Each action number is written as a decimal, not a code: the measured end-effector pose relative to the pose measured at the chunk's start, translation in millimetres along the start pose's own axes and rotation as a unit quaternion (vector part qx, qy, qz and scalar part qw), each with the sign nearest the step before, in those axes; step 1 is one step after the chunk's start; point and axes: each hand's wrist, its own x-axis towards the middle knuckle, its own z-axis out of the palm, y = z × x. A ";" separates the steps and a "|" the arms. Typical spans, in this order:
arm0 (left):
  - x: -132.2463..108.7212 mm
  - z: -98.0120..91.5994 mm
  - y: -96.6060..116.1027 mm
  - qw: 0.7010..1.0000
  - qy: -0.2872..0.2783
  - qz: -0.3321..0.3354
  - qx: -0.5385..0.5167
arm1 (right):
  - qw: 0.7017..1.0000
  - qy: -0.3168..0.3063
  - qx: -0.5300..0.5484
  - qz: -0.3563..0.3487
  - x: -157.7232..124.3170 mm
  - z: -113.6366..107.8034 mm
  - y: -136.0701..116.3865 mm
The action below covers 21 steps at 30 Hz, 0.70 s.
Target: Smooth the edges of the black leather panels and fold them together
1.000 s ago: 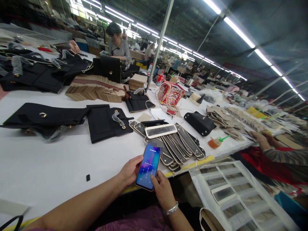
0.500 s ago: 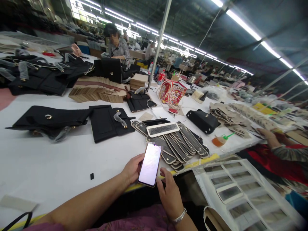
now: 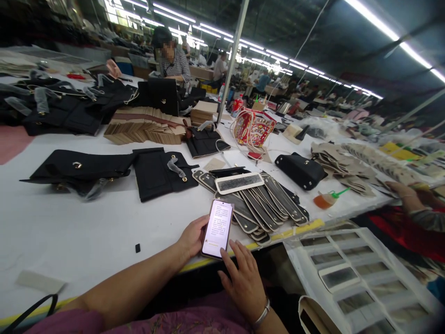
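A phone (image 3: 217,228) with a lit screen full of text is in my left hand (image 3: 192,235), gripped along its left side. My right hand (image 3: 242,277) is spread at the phone's lower right, holding nothing, one fingertip at the screen's bottom edge. Just beyond the phone lies a fanned stack of dark strips with pale edges (image 3: 262,206), with a pale-rimmed dark piece (image 3: 239,183) on top. Black leather bag parts (image 3: 162,174) lie to the left of the stack on the white table (image 3: 104,232).
A black case (image 3: 301,170), a glue bottle (image 3: 328,198) and a red patterned bag (image 3: 254,127) stand farther back. A framed panel (image 3: 361,278) is at lower right. Across the table sits a person (image 3: 174,62); another person's arm (image 3: 406,197) reaches in at right.
My right hand's fingers have spread and moved onto the phone's lower edge. Text now shows clearly on the screen. The whole view has shifted slightly.
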 end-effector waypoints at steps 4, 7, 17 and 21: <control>2.2 -2.1 -0.3 1.000 -0.012 0.003 0.003 | 1.000 -0.011 -0.013 -0.025 -3.1 -0.4 -0.8; 3.8 -5.0 -1.5 1.000 -0.018 0.016 0.002 | 0.999 -0.013 -0.014 -0.031 -2.1 0.7 -1.7; 4.4 -6.5 -2.5 0.999 -0.021 0.029 0.007 | 0.999 -0.010 0.021 -0.037 3.2 3.7 -6.2; 5.2 -7.6 -3.3 0.999 -0.028 0.021 0.004 | 0.999 -0.007 0.013 -0.037 3.3 3.7 -5.8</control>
